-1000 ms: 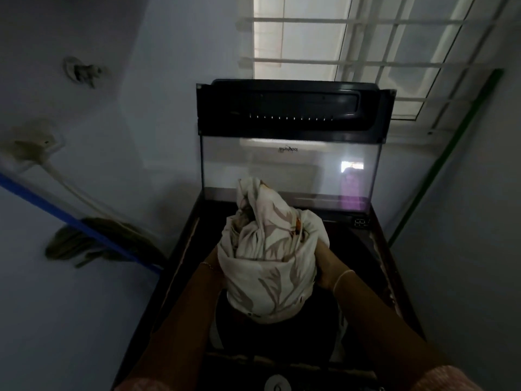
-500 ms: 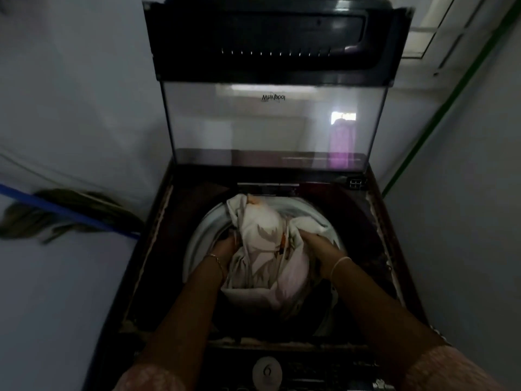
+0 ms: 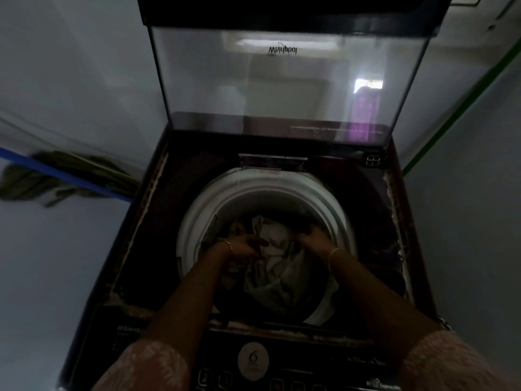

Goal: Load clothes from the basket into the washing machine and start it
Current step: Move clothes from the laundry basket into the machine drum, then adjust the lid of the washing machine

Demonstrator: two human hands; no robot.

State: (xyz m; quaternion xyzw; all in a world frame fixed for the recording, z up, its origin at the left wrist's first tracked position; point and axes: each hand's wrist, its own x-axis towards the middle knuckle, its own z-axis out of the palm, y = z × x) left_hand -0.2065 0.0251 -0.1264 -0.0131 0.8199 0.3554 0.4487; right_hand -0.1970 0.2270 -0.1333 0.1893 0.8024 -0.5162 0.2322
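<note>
A dark top-loading washing machine [image 3: 146, 244] stands below me with its glass lid [image 3: 282, 86] raised upright. Both my arms reach into the white drum [image 3: 332, 210]. A bundle of pale patterned cloth [image 3: 273, 266] lies inside the drum. My left hand [image 3: 242, 248] presses on the left side of the cloth with its fingers curled into it. At the right side, my right hand [image 3: 311, 238] grips the cloth. The basket is out of view.
The control panel [image 3: 253, 362] with a round sticker runs along the machine's near edge. Walls stand close on both sides. A blue pipe [image 3: 56, 173] and a dark green rag [image 3: 28, 182] are on the left wall, and a green pipe [image 3: 456, 114] is on the right.
The cloth bundle went from held high above the machine down into the drum, with both hands following it. My view tipped downward, so the window left the frame.
</note>
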